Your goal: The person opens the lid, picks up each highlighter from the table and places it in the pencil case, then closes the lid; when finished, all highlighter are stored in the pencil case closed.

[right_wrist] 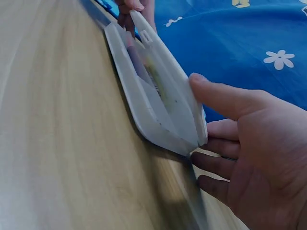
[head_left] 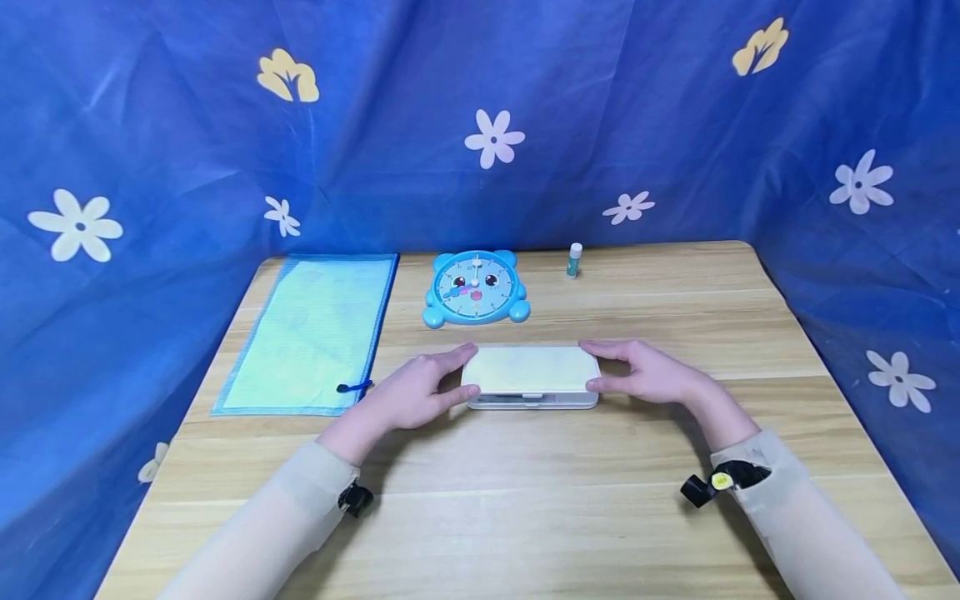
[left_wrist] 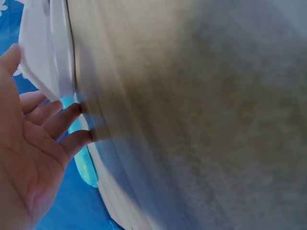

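Observation:
A white pencil case [head_left: 531, 371] lies on the table with its lid slightly raised along the near side. My left hand [head_left: 429, 388] holds the left end of the lid, thumb at the near corner and fingers at the far one. At the right end, my right hand [head_left: 637, 372] grips the lid the same way. The right wrist view shows the gap under the lid [right_wrist: 168, 67], with pens or pencils [right_wrist: 140, 62] inside, too blurred to tell apart. In the left wrist view, the case [left_wrist: 41, 43] shows only in part.
Behind the case stands a blue toy clock [head_left: 477, 287] with a cartoon face. A glue stick [head_left: 573, 261] is upright at the back, right of the clock. To the left lies a light blue zip document pouch [head_left: 307, 333]. A blue flowered cloth [head_left: 420, 125] surrounds the wooden table [head_left: 525, 517].

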